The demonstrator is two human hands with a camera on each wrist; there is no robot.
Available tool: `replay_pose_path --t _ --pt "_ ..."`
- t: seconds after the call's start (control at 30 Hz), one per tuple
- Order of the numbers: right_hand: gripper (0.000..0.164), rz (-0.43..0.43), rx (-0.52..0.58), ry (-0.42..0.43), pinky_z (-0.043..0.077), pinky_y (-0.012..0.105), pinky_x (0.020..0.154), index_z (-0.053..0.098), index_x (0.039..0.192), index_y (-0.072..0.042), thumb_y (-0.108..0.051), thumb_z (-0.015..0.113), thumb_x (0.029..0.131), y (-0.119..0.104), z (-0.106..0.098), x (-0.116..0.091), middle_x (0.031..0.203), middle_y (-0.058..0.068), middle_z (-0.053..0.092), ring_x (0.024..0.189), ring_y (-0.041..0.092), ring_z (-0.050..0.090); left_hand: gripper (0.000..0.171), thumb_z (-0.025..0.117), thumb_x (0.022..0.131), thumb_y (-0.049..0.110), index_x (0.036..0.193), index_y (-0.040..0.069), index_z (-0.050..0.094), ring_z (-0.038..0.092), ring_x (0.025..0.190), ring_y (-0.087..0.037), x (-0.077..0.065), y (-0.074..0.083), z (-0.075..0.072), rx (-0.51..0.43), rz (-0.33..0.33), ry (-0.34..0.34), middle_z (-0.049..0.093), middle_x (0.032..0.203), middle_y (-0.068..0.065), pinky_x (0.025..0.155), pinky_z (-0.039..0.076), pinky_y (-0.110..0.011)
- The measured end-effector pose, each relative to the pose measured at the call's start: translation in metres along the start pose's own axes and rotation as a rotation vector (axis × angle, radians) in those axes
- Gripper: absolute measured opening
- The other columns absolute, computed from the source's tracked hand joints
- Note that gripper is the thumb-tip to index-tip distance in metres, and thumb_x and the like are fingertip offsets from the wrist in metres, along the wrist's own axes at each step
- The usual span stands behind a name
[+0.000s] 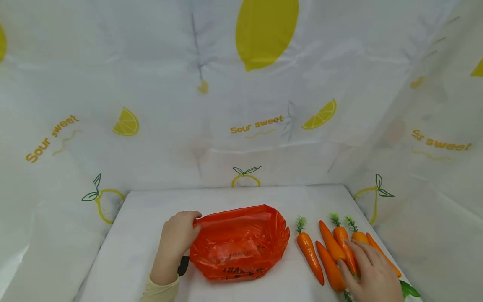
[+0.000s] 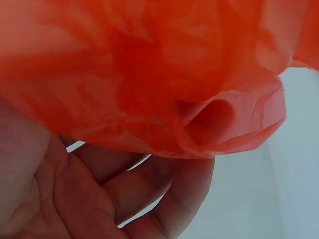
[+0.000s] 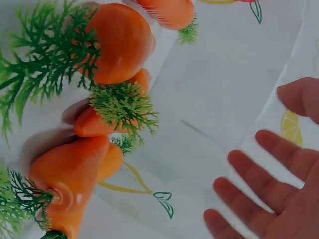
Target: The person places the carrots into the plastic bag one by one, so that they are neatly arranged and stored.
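A red plastic bag (image 1: 237, 241) with dark lettering lies on the white table. My left hand (image 1: 178, 235) grips its upper left edge. In the left wrist view the fingers (image 2: 172, 199) bend behind the red plastic (image 2: 144, 84), which partly hides them. Right of the bag lies a carrot (image 1: 310, 256) with a frilly green top, beside a group of several more carrots (image 1: 330, 266). Over that group hovers my right hand (image 1: 377, 272), its fingers spread. In the right wrist view this hand (image 3: 271, 199) stands apart from the carrots (image 3: 119, 45) and holds nothing.
Green leaves (image 1: 409, 289) show beside my right hand at the table's right edge. White cloth (image 1: 162, 138) printed with lemons encloses the table at the back and both sides. The white tabletop (image 1: 128, 235) extends left of the bag.
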State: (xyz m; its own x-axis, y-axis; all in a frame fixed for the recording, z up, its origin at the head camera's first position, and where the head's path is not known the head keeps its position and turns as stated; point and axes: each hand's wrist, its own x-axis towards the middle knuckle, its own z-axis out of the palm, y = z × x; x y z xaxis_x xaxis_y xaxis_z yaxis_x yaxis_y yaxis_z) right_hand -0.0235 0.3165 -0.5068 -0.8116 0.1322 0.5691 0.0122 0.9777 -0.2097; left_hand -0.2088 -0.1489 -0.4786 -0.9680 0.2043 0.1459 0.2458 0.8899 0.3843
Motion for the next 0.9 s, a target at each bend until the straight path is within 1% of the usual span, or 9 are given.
replay_pose_path --t 0.1,0.13,0.2,0.3,0.43,0.57,0.7,0.83,0.9 --pt "0.063 0.098 -0.053 -0.026 0.056 0.072 0.089 0.076 0.127 0.0 -0.032 0.095 0.077 0.008 0.001 -0.001 0.124 0.028 0.074 0.108 0.051 0.068 0.016 0.079 0.097 0.012 0.111 0.013 0.087 0.074 0.084 -0.021 0.002 0.0 -0.001 -0.008 0.003 0.003 0.084 0.102 -0.004 0.069 0.063 -0.04" --pt "0.064 0.148 -0.08 -0.059 0.056 0.073 0.09 0.074 0.129 0.001 -0.035 0.093 0.08 0.013 0.0 0.0 0.125 0.03 0.072 0.11 0.053 0.066 0.015 0.078 0.097 0.012 0.11 0.013 0.087 0.073 0.083 -0.021 0.002 0.0 -0.001 -0.011 0.004 0.001 0.084 0.101 -0.003 0.069 0.063 -0.039" --pt "0.07 0.254 -0.137 -0.158 0.053 0.076 0.092 0.069 0.135 0.003 -0.043 0.089 0.087 0.027 -0.003 0.002 0.131 0.035 0.066 0.114 0.058 0.061 0.015 0.078 0.098 0.011 0.108 0.014 0.088 0.073 0.083 -0.02 0.002 0.001 0.0 -0.016 0.005 -0.001 0.083 0.1 -0.003 0.069 0.063 -0.039" --pt "0.086 0.417 -0.214 -0.352 0.049 0.08 0.098 0.057 0.146 0.006 -0.06 0.078 0.096 0.058 -0.011 0.006 0.141 0.042 0.053 0.123 0.064 0.052 0.014 0.077 0.098 0.011 0.107 0.014 0.088 0.073 0.084 -0.02 0.002 0.002 0.0 -0.028 0.002 -0.004 0.083 0.099 -0.003 0.072 0.064 -0.041" --pt "0.101 0.543 -0.207 -0.515 0.047 0.082 0.104 0.045 0.153 0.012 -0.071 0.068 0.1 0.106 -0.013 0.004 0.145 0.048 0.046 0.127 0.07 0.048 0.014 0.077 0.098 0.011 0.107 0.013 0.088 0.073 0.085 -0.02 0.002 0.0 0.001 -0.038 -0.012 -0.005 0.083 0.1 -0.003 0.074 0.065 -0.042" --pt "0.114 0.594 -0.153 -0.662 0.049 0.079 0.104 0.039 0.151 0.021 -0.079 0.061 0.1 0.143 -0.003 -0.002 0.14 0.052 0.048 0.121 0.068 0.054 0.014 0.078 0.099 0.012 0.108 0.013 0.088 0.073 0.086 -0.021 0.002 -0.002 0.0 -0.039 -0.015 -0.002 0.083 0.1 -0.003 0.077 0.066 -0.043" --pt "0.124 0.6 -0.093 -0.783 0.051 0.077 0.103 0.035 0.15 0.026 -0.086 0.051 0.1 0.159 0.012 -0.011 0.138 0.054 0.046 0.119 0.067 0.056 0.013 0.078 0.099 0.013 0.107 0.013 0.088 0.074 0.087 -0.022 0.003 -0.002 0.0 -0.038 -0.008 -0.005 0.083 0.101 -0.003 0.079 0.067 -0.045" --pt "0.119 0.604 -0.084 -0.773 0.052 0.075 0.103 0.037 0.148 0.026 -0.083 0.048 0.103 0.157 0.023 -0.019 0.137 0.055 0.047 0.118 0.067 0.057 0.013 0.079 0.1 0.014 0.108 0.012 0.088 0.075 0.089 -0.022 0.004 -0.002 0.001 -0.043 -0.007 -0.013 0.084 0.102 -0.004 0.08 0.067 -0.046" --pt "0.112 0.619 -0.091 -0.754 0.052 0.075 0.104 0.038 0.148 0.026 -0.077 0.053 0.105 0.154 0.025 -0.021 0.136 0.055 0.048 0.117 0.066 0.057 0.013 0.079 0.1 0.014 0.109 0.012 0.088 0.075 0.088 -0.022 0.004 -0.002 0.002 -0.048 -0.01 -0.021 0.084 0.102 -0.005 0.08 0.067 -0.046"
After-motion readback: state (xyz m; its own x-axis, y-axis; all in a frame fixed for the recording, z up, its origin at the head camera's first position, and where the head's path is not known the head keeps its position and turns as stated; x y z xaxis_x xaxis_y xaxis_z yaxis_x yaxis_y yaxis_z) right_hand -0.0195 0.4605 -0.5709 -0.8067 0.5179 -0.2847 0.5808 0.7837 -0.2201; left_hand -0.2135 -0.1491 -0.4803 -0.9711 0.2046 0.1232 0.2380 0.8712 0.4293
